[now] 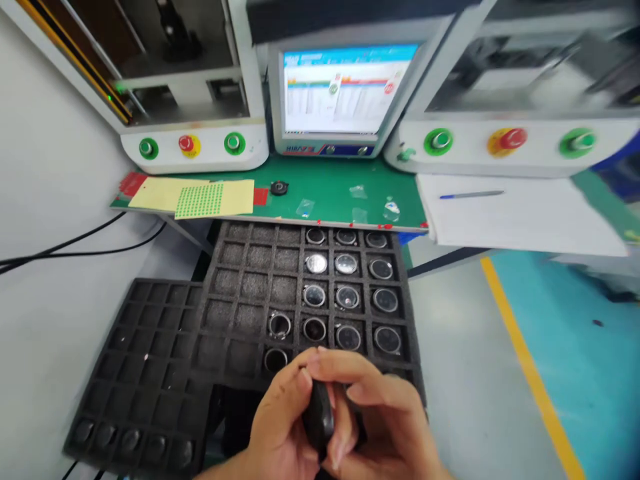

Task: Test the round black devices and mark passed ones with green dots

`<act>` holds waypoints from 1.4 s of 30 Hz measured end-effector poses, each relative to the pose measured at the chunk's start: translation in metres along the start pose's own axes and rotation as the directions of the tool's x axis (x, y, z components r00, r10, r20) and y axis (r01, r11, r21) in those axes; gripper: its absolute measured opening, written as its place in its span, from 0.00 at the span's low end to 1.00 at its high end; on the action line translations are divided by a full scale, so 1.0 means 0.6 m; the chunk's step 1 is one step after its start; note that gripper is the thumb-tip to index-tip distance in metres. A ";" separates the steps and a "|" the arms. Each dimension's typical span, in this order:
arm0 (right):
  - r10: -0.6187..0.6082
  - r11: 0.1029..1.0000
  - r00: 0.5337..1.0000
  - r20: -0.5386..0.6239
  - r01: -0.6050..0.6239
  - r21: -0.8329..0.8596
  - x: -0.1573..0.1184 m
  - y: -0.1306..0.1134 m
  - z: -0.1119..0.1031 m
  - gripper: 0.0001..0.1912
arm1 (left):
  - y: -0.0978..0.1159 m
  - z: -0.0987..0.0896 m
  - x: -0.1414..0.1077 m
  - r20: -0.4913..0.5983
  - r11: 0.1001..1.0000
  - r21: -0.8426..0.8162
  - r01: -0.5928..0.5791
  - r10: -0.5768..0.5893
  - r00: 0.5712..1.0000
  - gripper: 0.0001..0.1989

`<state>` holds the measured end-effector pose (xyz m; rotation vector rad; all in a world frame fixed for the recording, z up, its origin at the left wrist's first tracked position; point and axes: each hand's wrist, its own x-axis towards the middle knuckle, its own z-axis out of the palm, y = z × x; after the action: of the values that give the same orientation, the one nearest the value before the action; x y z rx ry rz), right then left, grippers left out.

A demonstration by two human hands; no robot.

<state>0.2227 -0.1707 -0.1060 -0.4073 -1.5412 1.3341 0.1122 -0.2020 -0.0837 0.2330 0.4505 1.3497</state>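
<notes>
Gripping one dark, rounded piece (pixel 319 420) between them, the left hand (pixel 280 413) and the right hand (pixel 393 417) come together, fingers closed about it from both sides; it stands edge-on within the grip, so its flat face cannot be made out. Just beyond the grip, and partly hidden by it, spreads a dark foam tray (pixel 213 319) of square pockets. Ahead of the fingers and slightly to their right, round watch-like pieces (pixel 347 297) sit in three columns, and two more lie in the column just ahead of the left hand. Well to the left of the grip is a second tray (pixel 135 367), with dark round parts (pixel 131 439) along its near row. Farther ahead, past the first tray, a green bench (pixel 330 180) carries yellow sheets (pixel 215 200), ahead and left of the grip, and a small black disc (pixel 279 188) beside them. Beyond stands a lit monitor (pixel 345 90); ahead and right of the grip lies white paper (pixel 515 220) with a pen (pixel 471 195) on it
</notes>
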 end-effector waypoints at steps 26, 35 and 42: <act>0.302 0.950 0.939 -0.163 -0.311 -0.031 0.206 0.292 -0.056 0.24 | 0.085 -0.149 0.297 -0.402 0.955 -0.284 -0.083 -0.040 0.915 0.15; 0.345 0.936 0.924 -0.167 -0.352 -0.013 0.212 0.287 -0.059 0.24 | 0.086 -0.146 0.303 -0.433 0.943 -0.323 -0.080 -0.073 0.898 0.17; 0.284 0.952 0.951 -0.125 -0.295 -0.079 0.216 0.277 -0.059 0.23 | 0.090 -0.149 0.293 -0.454 0.944 -0.318 -0.083 -0.075 0.888 0.15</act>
<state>0.1394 0.0038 -0.1967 -0.7824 -1.4955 1.4359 0.0517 -0.0278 -0.1725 -0.3785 0.6093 1.4612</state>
